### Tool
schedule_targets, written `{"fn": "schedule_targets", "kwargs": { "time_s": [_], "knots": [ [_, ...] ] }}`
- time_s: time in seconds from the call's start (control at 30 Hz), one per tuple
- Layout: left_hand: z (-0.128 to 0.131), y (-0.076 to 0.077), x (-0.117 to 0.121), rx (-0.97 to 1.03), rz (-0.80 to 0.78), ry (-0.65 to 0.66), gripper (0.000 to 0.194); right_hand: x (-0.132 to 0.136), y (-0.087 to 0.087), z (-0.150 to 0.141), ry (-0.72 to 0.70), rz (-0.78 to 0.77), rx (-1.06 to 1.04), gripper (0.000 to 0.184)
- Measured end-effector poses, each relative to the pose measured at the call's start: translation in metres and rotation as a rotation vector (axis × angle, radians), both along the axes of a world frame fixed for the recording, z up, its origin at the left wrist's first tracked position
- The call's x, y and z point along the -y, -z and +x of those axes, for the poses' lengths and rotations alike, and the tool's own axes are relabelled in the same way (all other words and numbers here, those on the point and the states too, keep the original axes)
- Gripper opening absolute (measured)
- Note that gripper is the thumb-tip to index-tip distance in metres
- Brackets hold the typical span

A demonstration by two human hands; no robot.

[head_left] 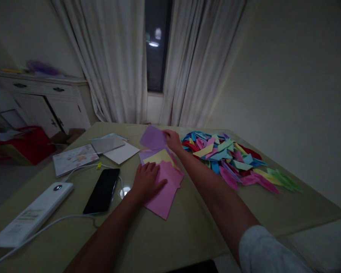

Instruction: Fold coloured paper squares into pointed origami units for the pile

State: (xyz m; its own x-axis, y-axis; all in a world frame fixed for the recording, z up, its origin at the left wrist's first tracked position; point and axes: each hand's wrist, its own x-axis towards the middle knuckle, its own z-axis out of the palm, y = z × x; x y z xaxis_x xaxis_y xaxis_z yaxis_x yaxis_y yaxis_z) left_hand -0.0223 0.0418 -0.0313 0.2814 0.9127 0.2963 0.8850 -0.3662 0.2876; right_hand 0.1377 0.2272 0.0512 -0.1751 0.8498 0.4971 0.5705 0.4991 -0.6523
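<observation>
My left hand (147,181) lies flat with its fingers spread on a fanned stack of square paper, where pink sheets (166,197) are on top. A yellow sheet (158,156) and purple paper show beneath the pink at the far side. Reaching past the stack, my right hand (172,140) pinches the right edge of a purple paper sheet (152,137), which is lifted at an angle above the table. To the right of my right forearm lies a heap of folded paper pieces (216,149) in many colours.
A black phone (102,190), a white power bank (34,214) and a white cable (59,219) lie on the left of the table (199,227). Behind them are a patterned booklet (75,158) and a white card (122,152). Curtains (122,60) hang beyond the far edge.
</observation>
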Motion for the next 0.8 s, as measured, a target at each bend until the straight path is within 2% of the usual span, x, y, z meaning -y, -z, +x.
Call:
{"fn": "schedule_targets", "kwargs": {
  "time_s": [0.07, 0.13, 0.2, 0.27, 0.37, 0.47, 0.6, 0.67, 0.7, 0.8],
  "knots": [
    [-0.001, -0.001, 0.0, 0.027, 0.016, 0.001, 0.064, 0.01, -0.003, 0.011, 0.073, 0.025, -0.194, 0.037],
    [-0.003, -0.004, -0.003, 0.067, 0.042, -0.013, 0.066, 0.027, 0.002, 0.025, 0.135, 0.011, -0.371, 0.043],
    [-0.003, -0.008, -0.006, 0.121, 0.077, -0.052, 0.074, 0.051, 0.016, 0.042, 0.14, -0.055, -0.503, 0.047],
    [-0.003, -0.012, -0.01, 0.269, 0.118, -0.071, 0.086, 0.079, 0.035, 0.058, 0.107, -0.153, -0.594, 0.054],
    [0.002, -0.017, -0.009, 0.651, 0.107, 0.065, 0.092, 0.116, 0.064, 0.075, 0.049, -0.301, -0.684, 0.06],
    [0.006, -0.019, -0.003, 0.878, -0.023, 0.199, 0.091, 0.134, 0.078, 0.085, -0.034, -0.45, -0.712, 0.058],
    [0.001, -0.022, 0.001, 0.912, -0.195, 0.279, 0.065, 0.135, 0.078, 0.093, -0.165, -0.6, -0.695, 0.057],
    [-0.004, -0.025, 0.001, 0.902, -0.256, 0.332, 0.06, 0.134, 0.077, 0.097, -0.213, -0.639, -0.683, 0.056],
    [-0.006, -0.027, 0.001, 0.904, -0.274, 0.353, 0.058, 0.133, 0.077, 0.098, -0.229, -0.651, -0.679, 0.055],
    [-0.009, -0.03, -0.001, 0.825, -0.263, 0.399, 0.031, 0.129, 0.079, 0.101, -0.231, -0.638, -0.701, 0.051]
  ]
}}
